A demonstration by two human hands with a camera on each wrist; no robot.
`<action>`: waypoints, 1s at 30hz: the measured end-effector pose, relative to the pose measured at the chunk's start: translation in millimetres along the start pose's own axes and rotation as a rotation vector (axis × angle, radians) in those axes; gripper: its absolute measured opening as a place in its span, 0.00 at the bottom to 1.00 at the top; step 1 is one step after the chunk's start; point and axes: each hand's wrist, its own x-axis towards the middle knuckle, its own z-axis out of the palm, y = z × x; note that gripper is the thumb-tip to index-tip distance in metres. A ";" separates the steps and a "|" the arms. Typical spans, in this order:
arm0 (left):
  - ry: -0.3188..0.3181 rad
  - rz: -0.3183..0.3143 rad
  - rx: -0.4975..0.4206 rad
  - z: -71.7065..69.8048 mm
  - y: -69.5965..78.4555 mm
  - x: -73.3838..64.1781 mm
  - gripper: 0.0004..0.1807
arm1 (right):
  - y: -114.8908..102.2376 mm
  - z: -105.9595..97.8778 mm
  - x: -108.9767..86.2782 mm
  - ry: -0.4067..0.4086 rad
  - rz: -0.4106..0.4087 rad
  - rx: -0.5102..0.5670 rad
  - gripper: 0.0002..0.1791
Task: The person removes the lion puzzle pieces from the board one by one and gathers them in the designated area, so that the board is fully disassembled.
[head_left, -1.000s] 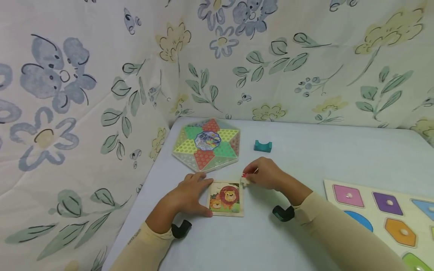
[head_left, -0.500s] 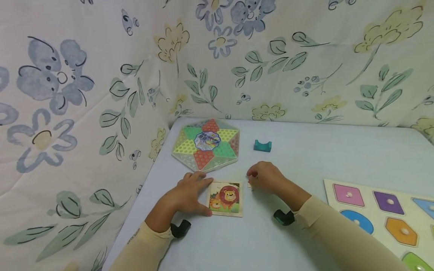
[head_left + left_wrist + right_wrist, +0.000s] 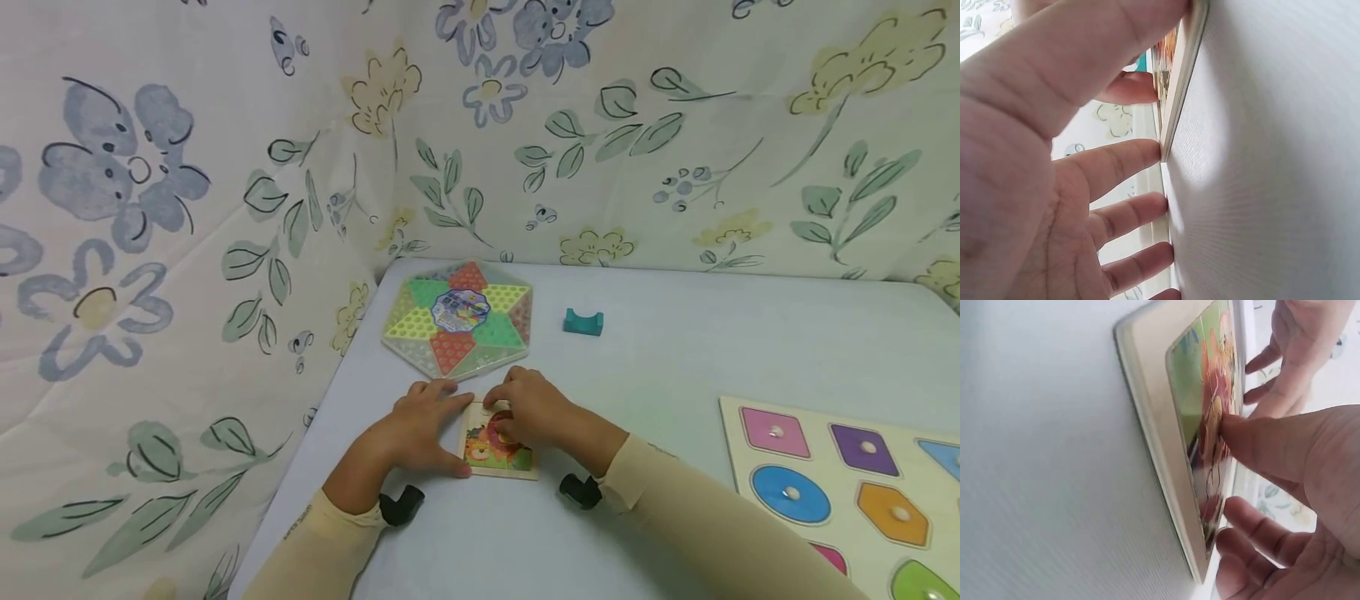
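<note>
A small square wooden puzzle (image 3: 502,476) with a lion picture lies flat on the table. My left hand (image 3: 416,429) is at its left side, thumb and index fingertip touching the edge near the two left corners, the other fingers spread. In the left wrist view the puzzle's edge (image 3: 1181,81) runs right at those fingertips. My right hand (image 3: 536,408) reaches over the upper right part. In the right wrist view its thumb (image 3: 1238,432) touches the picture (image 3: 1186,403), and its bent fingers are by the far edge. I cannot tell whether a piece is between them.
A hexagonal Chinese checkers board (image 3: 457,321) lies behind the puzzle. To its right stands a small teal block (image 3: 583,322) with a hollowed top. A knob puzzle board (image 3: 731,417) with coloured shapes is at the right. Floral cloth (image 3: 570,150) hangs behind the table.
My right hand, which had a small red and pale piece at its fingers right of the puzzle, has moved left onto the picture. That piece no longer shows. My left hand stays put.
</note>
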 end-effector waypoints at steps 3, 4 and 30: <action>0.000 -0.006 -0.005 0.0 1.0 0.5 0.55 | -1.3 -0.4 0.5 -0.018 0.016 0.015 0.14; -0.001 -0.007 -0.006 -0.2 1.3 0.5 0.55 | -1.6 -0.2 0.4 -0.018 0.020 0.022 0.14; -0.002 0.013 -0.018 1.6 -0.7 -1.5 0.55 | 67.8 -52.2 -34.8 0.098 0.055 0.251 0.07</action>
